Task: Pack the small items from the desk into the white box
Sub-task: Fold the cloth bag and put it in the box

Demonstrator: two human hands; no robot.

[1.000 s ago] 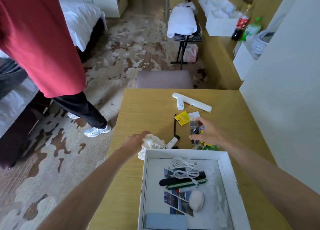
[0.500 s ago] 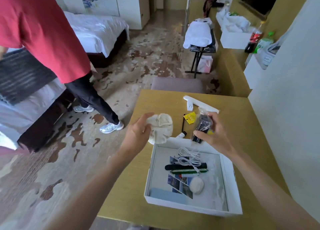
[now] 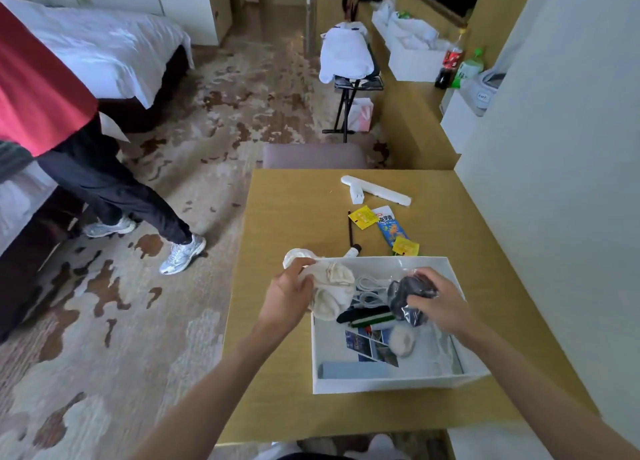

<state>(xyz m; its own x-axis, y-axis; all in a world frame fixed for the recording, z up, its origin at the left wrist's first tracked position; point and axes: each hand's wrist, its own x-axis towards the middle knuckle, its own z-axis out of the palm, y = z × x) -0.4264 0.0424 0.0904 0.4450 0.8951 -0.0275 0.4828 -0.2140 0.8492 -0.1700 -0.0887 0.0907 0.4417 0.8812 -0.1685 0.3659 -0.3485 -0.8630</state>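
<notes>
Wooden desk (image 3: 298,210), patterned carpet (image 3: 221,120), bed (image 3: 104,47)

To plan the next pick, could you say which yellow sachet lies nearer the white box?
The yellow sachet beyond the far rim of the white box; the other sachet lies farther back.

A person in red (image 3: 41,89) stands by the bed (image 3: 114,51); bottles (image 3: 452,59) on counter.

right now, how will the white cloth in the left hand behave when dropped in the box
Probably floppy: the cloth bunches and sags around the left hand. Likely light, since one hand alone holds it up. It should slump, not roll, inside the box.
</notes>
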